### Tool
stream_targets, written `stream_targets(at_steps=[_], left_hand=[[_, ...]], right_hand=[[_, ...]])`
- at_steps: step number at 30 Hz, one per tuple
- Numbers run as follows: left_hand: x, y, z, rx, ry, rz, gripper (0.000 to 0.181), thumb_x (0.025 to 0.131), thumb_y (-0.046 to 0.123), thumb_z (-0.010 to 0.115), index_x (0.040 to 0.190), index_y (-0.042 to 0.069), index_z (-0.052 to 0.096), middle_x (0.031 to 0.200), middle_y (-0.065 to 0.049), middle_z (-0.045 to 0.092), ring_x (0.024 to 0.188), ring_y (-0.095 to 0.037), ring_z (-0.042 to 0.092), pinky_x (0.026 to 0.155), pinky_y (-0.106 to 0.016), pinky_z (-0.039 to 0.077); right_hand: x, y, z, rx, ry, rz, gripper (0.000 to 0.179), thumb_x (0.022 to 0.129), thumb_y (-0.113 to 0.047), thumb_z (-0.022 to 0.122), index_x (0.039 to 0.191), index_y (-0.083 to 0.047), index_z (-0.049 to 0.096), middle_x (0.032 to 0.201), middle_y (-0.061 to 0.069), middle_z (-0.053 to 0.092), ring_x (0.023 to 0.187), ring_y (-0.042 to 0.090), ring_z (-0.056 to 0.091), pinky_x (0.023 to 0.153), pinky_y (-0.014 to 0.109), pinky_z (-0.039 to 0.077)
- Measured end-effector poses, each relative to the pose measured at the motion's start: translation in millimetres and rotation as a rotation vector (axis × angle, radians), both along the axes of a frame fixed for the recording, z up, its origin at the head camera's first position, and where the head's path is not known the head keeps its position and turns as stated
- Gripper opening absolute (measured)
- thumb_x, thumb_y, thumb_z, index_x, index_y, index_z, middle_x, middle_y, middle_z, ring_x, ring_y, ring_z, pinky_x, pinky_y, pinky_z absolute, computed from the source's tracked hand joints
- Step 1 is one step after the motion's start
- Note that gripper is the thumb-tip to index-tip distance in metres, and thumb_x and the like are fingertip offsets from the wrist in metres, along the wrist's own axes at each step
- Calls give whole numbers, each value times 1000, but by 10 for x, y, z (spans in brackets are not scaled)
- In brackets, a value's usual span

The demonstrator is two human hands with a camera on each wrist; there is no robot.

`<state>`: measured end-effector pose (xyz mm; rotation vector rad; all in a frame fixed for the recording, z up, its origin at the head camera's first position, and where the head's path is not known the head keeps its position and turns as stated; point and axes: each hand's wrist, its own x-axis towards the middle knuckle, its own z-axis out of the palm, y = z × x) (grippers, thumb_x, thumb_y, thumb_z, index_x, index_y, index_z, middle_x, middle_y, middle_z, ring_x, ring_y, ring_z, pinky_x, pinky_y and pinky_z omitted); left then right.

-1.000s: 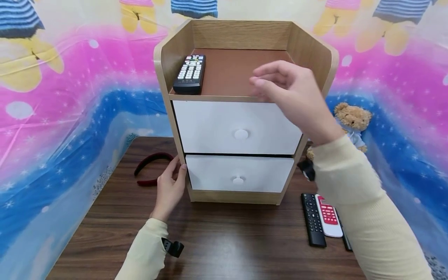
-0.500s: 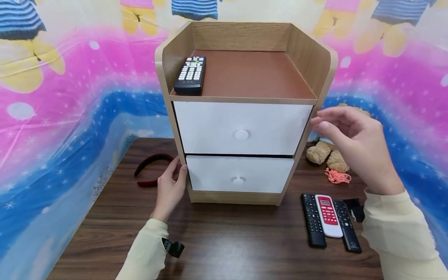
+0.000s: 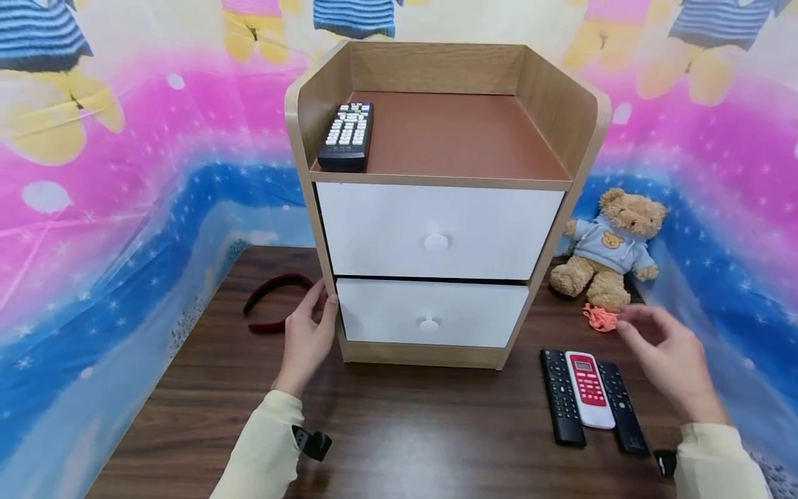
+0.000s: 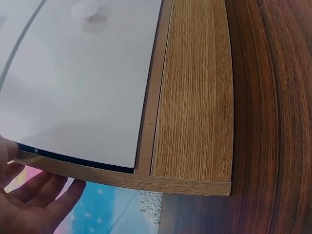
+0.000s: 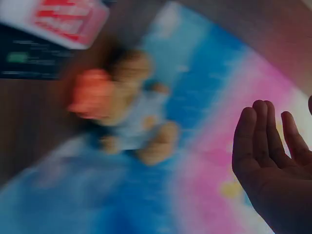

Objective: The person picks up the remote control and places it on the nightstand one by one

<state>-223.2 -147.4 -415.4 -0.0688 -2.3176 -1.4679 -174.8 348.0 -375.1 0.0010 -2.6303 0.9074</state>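
Note:
A small wooden cabinet [image 3: 424, 355] with two white drawers, both pushed in, stands on the table. My left hand [image 3: 308, 339] holds the lower left edge of its side panel. In the left wrist view, that hand's thumb lies at the front and the fingers [image 4: 53, 200] behind the panel. My right hand [image 3: 670, 360], empty with loosely bent fingers, hovers at the right beside a coral bundle of string [image 3: 600, 318]. A black remote [image 3: 564, 398], a white-and-red remote [image 3: 589, 391] and another black remote [image 3: 623, 409] lie side by side, just left of it.
A teddy bear [image 3: 614, 239] in a light blue top sits at the back right. One large black remote [image 3: 346, 136] lies on the cabinet's brown top shelf [image 3: 455, 135]. A dark red headband [image 3: 268, 327] rests on the table left of the cabinet. Patterned cloth hangs behind.
My right hand has moved from over the cabinet top, right and down, to beside the string bundle, uncovering the bear and remotes. The left hand keeps its hold on the cabinet.

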Motion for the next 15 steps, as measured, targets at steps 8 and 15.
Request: stream_targets(at_steps=[8, 15], left_hand=[[-9, 21, -48, 6, 4, -5, 47, 104, 25, 52, 148, 7, 47, 124, -18, 65, 107, -27, 64, 80, -37, 54], [-9, 8, -39, 0, 26, 17, 46, 104, 25, 53, 146, 7, 49, 123, -17, 66, 106, -25, 65, 77, -31, 54]], right_hand=[[74, 429, -797, 29, -362, -147, 57, 101, -38, 56, 134, 7, 47, 127, 35, 53, 106, 47, 56, 76, 53, 48], [21, 591, -1180, 39, -521, -210, 56, 95, -29, 63, 129, 12, 46, 115, 36, 56, 90, 39, 60, 70, 48, 49]])
